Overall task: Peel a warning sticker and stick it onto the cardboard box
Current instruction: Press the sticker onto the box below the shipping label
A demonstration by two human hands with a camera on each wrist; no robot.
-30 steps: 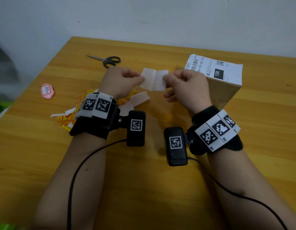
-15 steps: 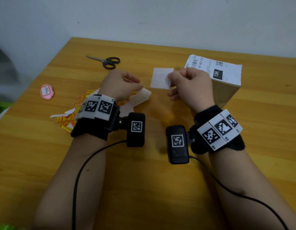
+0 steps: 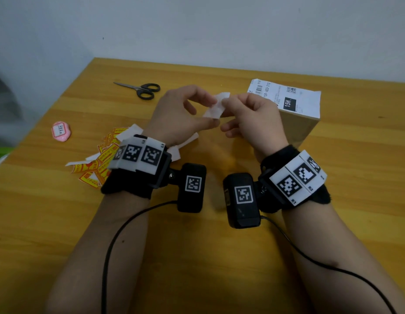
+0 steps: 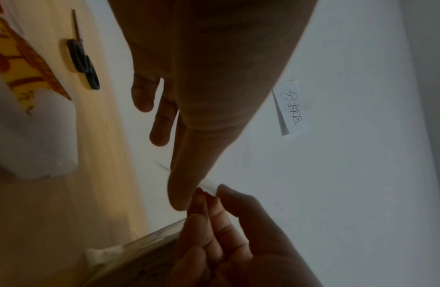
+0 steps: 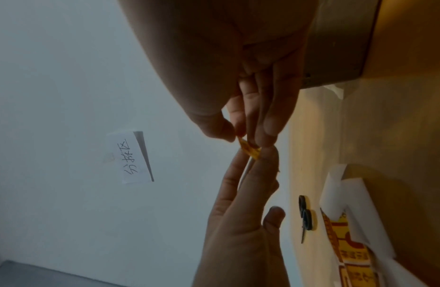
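Note:
The warning sticker (image 3: 216, 107), white backing towards me, is held above the table between both hands. Its yellow printed face (image 5: 249, 150) shows in the right wrist view. My left hand (image 3: 210, 113) pinches its left side between thumb and forefinger, with the other fingers spread. My right hand (image 3: 226, 107) pinches its right edge, fingers curled. The cardboard box (image 3: 294, 125) stands just right of my right hand, a white shipping label (image 3: 285, 98) on its top. In the left wrist view my thumb (image 4: 184, 184) lies on the white sheet (image 4: 208, 187).
A pile of yellow stickers and white backing scraps (image 3: 99, 164) lies under my left wrist. Black scissors (image 3: 140, 89) lie at the back left, and a small pink object (image 3: 61, 131) near the table's left edge. A handwritten note (image 4: 292, 108) hangs on the wall.
My left hand had let go and dropped towards the pile, leaving the sticker in my right hand alone. It has now risen and pinches the sticker again; the sticker is tilted.

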